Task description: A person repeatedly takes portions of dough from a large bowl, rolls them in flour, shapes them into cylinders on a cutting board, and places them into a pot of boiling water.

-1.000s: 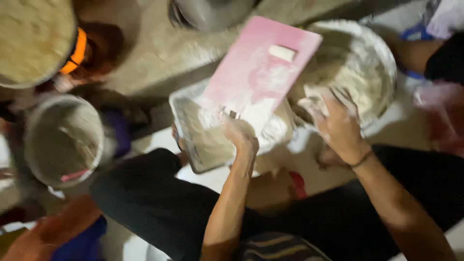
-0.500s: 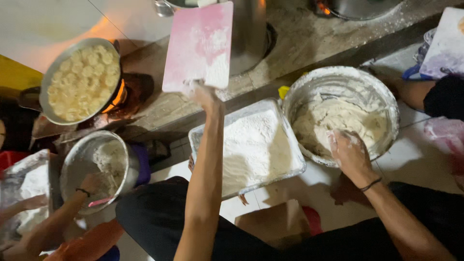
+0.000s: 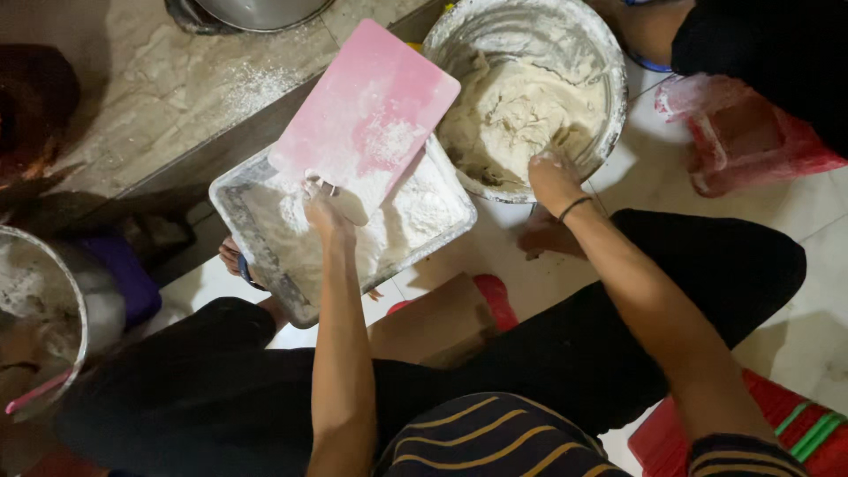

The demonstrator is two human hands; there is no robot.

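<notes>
On the pale tiled floor (image 3: pixel 821 256) beside a low stone counter (image 3: pixel 159 79) dusted with flour, a metal tray (image 3: pixel 231 205) of flour lies just beside a round dough bowl (image 3: pixel 609 62). Left hand (image 3: pixel 329 212) is closed on a pink board (image 3: pixel 371 115) tilted over the tray; right hand (image 3: pixel 552 177) presses into the dough, fingers hidden.

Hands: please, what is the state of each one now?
Left hand: closed, holding the pink board by its lower edge, above the flour tray.
Right hand: in the dough in the metal bowl; grip cannot be told.
</notes>
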